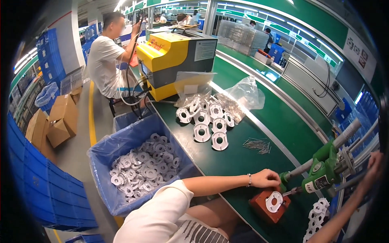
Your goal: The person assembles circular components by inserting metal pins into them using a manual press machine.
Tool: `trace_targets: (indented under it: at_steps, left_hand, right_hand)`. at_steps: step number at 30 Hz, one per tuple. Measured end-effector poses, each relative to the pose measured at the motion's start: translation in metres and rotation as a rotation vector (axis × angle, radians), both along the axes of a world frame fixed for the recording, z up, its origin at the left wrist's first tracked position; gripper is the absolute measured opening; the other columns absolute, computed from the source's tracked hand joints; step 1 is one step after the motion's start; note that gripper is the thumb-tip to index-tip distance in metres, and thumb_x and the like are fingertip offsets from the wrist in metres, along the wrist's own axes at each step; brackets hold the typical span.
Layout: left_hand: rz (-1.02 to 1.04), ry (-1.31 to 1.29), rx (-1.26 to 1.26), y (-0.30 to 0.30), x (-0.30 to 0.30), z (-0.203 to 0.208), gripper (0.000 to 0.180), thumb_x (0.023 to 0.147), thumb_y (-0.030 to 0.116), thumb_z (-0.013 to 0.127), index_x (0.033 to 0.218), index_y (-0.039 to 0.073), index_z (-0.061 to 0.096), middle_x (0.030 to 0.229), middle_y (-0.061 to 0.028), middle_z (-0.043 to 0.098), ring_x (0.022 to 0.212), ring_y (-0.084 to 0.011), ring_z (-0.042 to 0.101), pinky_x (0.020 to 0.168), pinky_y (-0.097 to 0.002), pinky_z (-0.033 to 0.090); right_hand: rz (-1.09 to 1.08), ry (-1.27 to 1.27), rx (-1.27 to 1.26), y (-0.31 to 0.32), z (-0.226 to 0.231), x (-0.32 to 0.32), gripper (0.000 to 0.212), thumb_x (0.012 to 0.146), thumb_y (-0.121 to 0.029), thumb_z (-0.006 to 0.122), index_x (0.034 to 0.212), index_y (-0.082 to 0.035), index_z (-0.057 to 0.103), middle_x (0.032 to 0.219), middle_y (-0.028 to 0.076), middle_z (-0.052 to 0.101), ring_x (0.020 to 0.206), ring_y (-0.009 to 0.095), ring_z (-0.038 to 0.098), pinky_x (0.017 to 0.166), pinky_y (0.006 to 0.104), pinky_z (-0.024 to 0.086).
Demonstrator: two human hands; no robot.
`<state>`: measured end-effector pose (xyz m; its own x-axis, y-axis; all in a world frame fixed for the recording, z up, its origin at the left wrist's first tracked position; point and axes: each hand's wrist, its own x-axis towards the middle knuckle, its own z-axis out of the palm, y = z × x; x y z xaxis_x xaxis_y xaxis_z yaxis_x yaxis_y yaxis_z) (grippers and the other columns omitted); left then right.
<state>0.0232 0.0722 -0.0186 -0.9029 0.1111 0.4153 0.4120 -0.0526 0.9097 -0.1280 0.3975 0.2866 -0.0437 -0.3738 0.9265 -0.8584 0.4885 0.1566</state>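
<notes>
A white plastic ring-shaped part (pixel 270 208) lies on a red block (pixel 258 205) under the tip of a green hand press (pixel 319 168). My left hand (pixel 265 179), with a beaded bracelet at the wrist, is at the far side of that block. Its fingers are curled together, and whatever they pinch is hidden. At the right edge my right hand (pixel 375 165) is closed round the press's lever, partly lost in the dark rim. Beyond my left hand several thin metal pins (pixel 258 145) are scattered on the green tabletop (pixel 237 162).
More white ring parts (pixel 201 133) lie by clear plastic bags (pixel 247 94). Others sit right of the block (pixel 318 214). A blue lined bin (pixel 97 162) full of them stands left. Behind is a yellow-grey machine (pixel 174 52); a seated person (pixel 105 60) works beyond it.
</notes>
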Motion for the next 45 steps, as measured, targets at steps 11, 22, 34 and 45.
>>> trace_targets:
  at_steps: [11, 22, 34, 45]
  left_hand:
    - [0.031, 0.129, -0.224, -0.008, -0.002, -0.01, 0.021, 0.076, 0.017, 0.054, 0.082, -0.002, 0.059, 0.075, -0.015, 0.061, 0.069, -0.0245, 0.06, 0.066, -0.0324, 0.047]
    - [0.147, 0.186, -0.138, -0.007, -0.005, -0.017, 0.011, 0.071, 0.012, 0.057, 0.07, 0.001, 0.053, 0.066, -0.0096, 0.056, 0.06, -0.0209, 0.054, 0.056, -0.0305, 0.043]
    - [0.247, 0.303, -0.132, -0.006, 0.0, -0.017, 0.009, 0.071, 0.011, 0.057, 0.072, 0.002, 0.056, 0.068, -0.01, 0.057, 0.062, -0.0229, 0.055, 0.057, -0.0308, 0.044]
    - [0.127, 0.023, -0.004, -0.014, 0.005, -0.018, 0.012, 0.076, 0.011, 0.06, 0.072, 0.0, 0.057, 0.074, -0.007, 0.062, 0.068, -0.0119, 0.058, 0.064, -0.0249, 0.048]
  right_hand:
    - [0.597, -1.391, -0.431, -0.052, -0.176, -0.066, 0.03, 0.091, -0.028, 0.045, 0.11, -0.006, 0.052, 0.092, 0.003, 0.057, 0.075, 0.011, 0.054, 0.069, 0.0252, 0.044]
    - [0.004, -0.876, -0.148, -0.076, -0.255, 0.14, 0.028, 0.088, -0.025, 0.046, 0.096, 0.001, 0.05, 0.094, 0.013, 0.052, 0.085, 0.024, 0.05, 0.077, 0.0374, 0.04]
    - [-0.146, -0.99, 0.361, -0.12, -0.252, 0.195, 0.091, 0.058, -0.022, 0.076, 0.132, -0.003, 0.027, 0.133, 0.02, 0.033, 0.123, 0.036, 0.03, 0.103, 0.0456, 0.024]
    - [-0.02, -0.987, 0.429, -0.128, -0.24, 0.185, 0.06, 0.057, -0.013, 0.077, 0.111, -0.005, 0.05, 0.117, 0.015, 0.047, 0.114, 0.034, 0.041, 0.102, 0.0481, 0.024]
